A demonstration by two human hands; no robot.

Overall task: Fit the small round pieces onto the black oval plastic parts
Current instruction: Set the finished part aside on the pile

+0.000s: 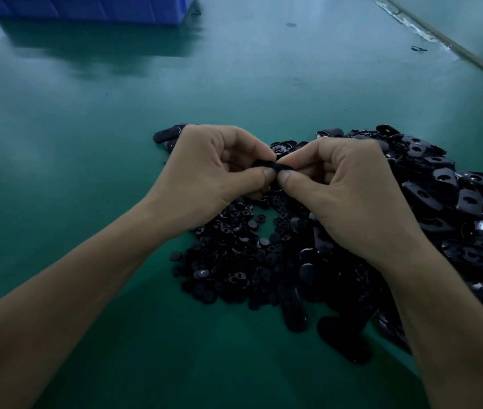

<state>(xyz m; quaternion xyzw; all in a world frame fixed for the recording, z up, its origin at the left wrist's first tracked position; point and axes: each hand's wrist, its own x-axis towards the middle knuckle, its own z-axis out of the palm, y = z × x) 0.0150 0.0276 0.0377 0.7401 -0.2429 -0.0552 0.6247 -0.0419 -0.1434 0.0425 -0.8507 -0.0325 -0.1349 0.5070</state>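
I see one black part [267, 165] held between my hands, above the piles. The left hand [213, 172] and the right hand [346, 187] both pinch it with thumb and forefinger. The small round pieces [234, 258] lie below and the oval parts [455, 202] are heaped at the right on the green surface [86, 149]. A blue crate [86, 8] stands far behind.

Green table [86, 143], blue bin [86, 7] far left, seam strip [441, 39] far right

The black piece [265, 164] pinched between the left hand [213, 172] and right hand [349, 187] is mostly covered, its shape unclear. The top edge crops the blue bin [86, 8]; the right edge, the pile of oval parts [455, 202].
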